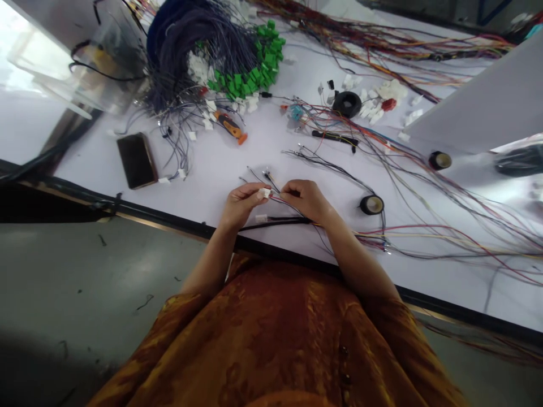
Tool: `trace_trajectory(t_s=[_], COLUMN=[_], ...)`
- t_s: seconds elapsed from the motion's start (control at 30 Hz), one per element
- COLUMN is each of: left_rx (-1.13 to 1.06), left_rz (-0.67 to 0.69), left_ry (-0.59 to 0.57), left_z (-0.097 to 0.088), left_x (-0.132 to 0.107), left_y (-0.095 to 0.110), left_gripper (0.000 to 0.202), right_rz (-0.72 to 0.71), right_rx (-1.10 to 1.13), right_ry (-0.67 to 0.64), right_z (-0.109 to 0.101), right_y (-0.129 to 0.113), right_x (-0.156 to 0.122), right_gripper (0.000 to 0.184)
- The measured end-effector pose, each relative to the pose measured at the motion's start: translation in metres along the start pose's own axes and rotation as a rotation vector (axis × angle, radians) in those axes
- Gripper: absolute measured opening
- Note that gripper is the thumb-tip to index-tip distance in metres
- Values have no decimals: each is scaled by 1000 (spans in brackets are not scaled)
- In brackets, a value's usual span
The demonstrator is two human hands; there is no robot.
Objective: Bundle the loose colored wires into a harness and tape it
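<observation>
Left hand point(240, 206) pinches a white connector housing point(263, 193) above the white table point(220, 164).
Its fingers are clamped together on the housing; the right hand point(306, 200) curls closed beside it, fingertips hidden, and the thin wires point(271, 182) are too fine to trace.

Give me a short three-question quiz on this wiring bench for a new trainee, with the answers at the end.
1. What is the left hand pinching in its fingertips?
2. True or false: the phone lies to the left of the hands.
3. What colour is the cluster of connectors beside the dark wire bundle?

Key:
1. A white plastic connector
2. True
3. Green
</observation>
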State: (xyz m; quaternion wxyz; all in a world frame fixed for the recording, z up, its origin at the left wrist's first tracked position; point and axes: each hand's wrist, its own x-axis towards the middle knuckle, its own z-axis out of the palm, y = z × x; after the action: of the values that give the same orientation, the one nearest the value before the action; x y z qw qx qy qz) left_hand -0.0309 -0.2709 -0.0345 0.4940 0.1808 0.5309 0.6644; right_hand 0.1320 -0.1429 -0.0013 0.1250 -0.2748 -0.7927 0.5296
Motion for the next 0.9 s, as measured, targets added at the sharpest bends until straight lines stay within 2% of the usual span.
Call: trace_trajectory(t_s=[0.1,0.27,0.43,0.67,0.9], left_rx=[-25,193,135,140,89], left_rz=[-21,62,-45,-11,21], left_ry=[3,-37,-120,-122,-151], left_z=[1,0,2,10,12], left_x=[0,-4,-6,-13,-10], left_y=[-3,2,3,6,11], left_gripper=[34,30,35,40,39], right_rz=[21,-13,-74,-112,-213], right_rx=[-10,-209,-249,-147,-144], right_ry=[6,-7,-82,36,187], right_z=[0,-5,-5,10,19], right_y=[-2,-16,-14,0,0], right_x=[-3,-13,-17,-17,-24], right_gripper=[18,16,16,19,22])
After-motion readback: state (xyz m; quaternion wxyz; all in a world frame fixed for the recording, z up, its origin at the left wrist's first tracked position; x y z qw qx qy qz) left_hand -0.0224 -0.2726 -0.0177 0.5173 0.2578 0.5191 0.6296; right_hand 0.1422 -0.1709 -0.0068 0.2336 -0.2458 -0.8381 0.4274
